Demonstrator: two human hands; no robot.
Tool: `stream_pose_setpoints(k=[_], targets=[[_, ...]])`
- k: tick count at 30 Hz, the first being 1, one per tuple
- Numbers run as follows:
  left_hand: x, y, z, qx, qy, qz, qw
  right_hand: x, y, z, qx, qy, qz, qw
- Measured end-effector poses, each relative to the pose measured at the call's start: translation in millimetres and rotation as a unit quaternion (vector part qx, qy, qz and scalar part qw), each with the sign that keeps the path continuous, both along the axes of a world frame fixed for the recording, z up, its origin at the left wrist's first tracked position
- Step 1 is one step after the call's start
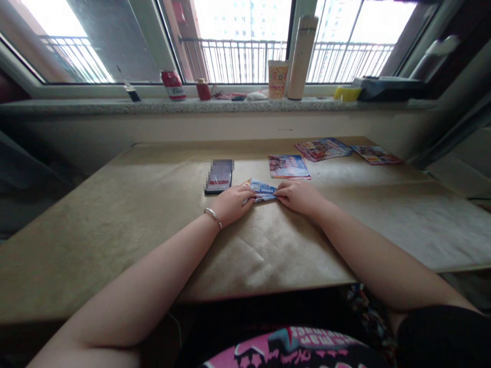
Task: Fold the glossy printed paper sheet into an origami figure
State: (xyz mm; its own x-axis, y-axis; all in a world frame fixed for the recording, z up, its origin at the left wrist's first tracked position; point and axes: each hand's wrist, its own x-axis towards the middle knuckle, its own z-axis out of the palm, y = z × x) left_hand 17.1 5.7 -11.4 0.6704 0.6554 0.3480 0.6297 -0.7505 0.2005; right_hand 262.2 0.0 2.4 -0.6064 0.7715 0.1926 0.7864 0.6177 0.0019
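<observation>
A printed blue-and-white paper leaflet (263, 190), partly folded, lies on the table between my two hands. My left hand (233, 202) has its fingers closed on the leaflet's left end, and a silver bangle sits at that wrist. My right hand (297, 195) pinches the right end with thumb and fingers. Just beyond my left hand lies a phone (220, 175), its screen partly blurred. Behind the leaflet, past my right hand, a flat colourful flyer (289, 166) rests on the table. The fingers hide both ends of the leaflet.
The table (115, 214) has a tan cover. At its back right lie a stack of flyers (324, 149) and another pile (376, 155). The windowsill (222, 106) holds a red can (173, 85), a patterned cup (277, 79), a tall cylinder (302, 59) and a yellow sponge-like block (347, 93).
</observation>
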Motion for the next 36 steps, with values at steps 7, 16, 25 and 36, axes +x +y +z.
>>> stream_pose_setpoints(k=[7,16,25,36], targets=[[-3.5,0.6,-4.3,0.026,0.039,0.006,0.999,1.0,0.5,0.2,0.0,0.007,0.008,1.0],[-2.3,-2.5,-1.3,0.037,0.059,0.018,0.997,-0.6,-0.9,0.5,-0.001,0.012,0.015,1.0],[-3.2,-2.3,-0.9,0.021,0.036,0.018,0.999,-1.5,-0.9,0.6,-0.006,0.008,0.005,1.0],[1.5,-1.2,-2.7,0.023,0.015,0.007,1.0,-1.1,-1.1,-0.6,-0.003,0.013,0.006,1.0]])
